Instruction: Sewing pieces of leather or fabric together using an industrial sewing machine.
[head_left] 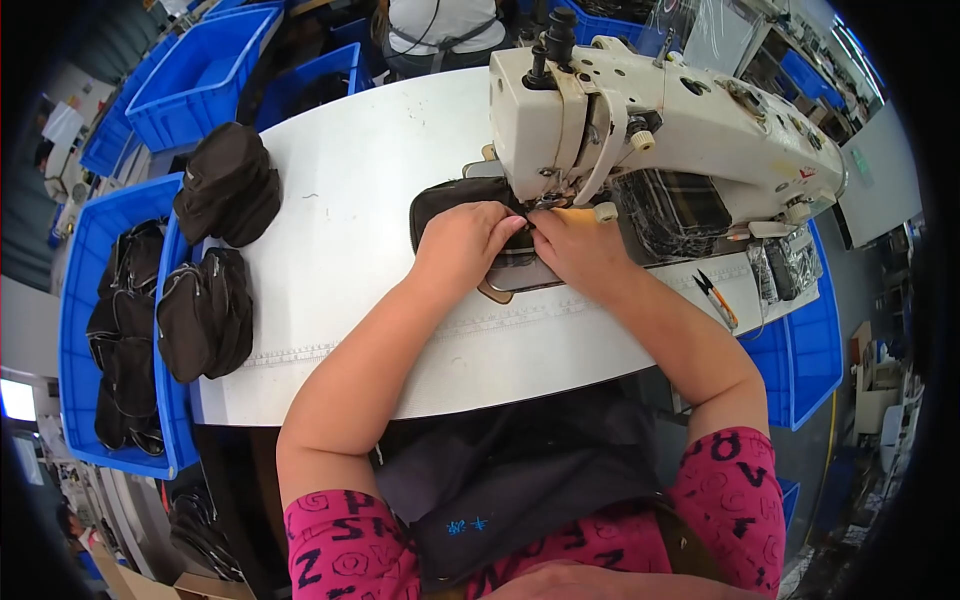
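Note:
A white industrial sewing machine (545, 120) stands over the white table, its needle area just beyond my fingertips. Under its head lies a dark fabric pouch piece (432, 212) with rounded corners. My left hand (468, 238) rests over the pouch, thumb and fingers closed on its edge close to the needle. From the other side my right hand (582, 252) pinches the same edge, fingers almost meeting those of the left. The exact spot being gripped is partly hidden by my fingers and the machine's head.
Dark pouches in two stacks (228, 185) (207, 315) sit at the table's left edge, beside a blue bin (72, 330) of more pouches. Dark pieces (675, 215) lie under the machine arm. Orange-handled thread snips (718, 300) and a plastic-wrapped bundle (790, 265) are at right. A person (440, 25) sits beyond.

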